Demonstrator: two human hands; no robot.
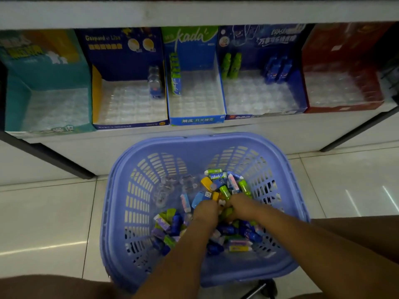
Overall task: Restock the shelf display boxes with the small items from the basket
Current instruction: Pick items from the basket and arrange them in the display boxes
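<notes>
Currently the left hand [206,212] and right hand [239,207] sit curled among small colourful packets [168,227] in the lilac slatted plastic basket [164,141] — actual grip hidden — overfull fistfuls could spill

Left hand [206,209] beside right hand [241,205], fingers down

Shop: shelf display boxes [195,83]

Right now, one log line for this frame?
phase: picking | left hand: in items, grip unclear | right hand: same | basket: part-full | display boxes: mostly empty
</notes>
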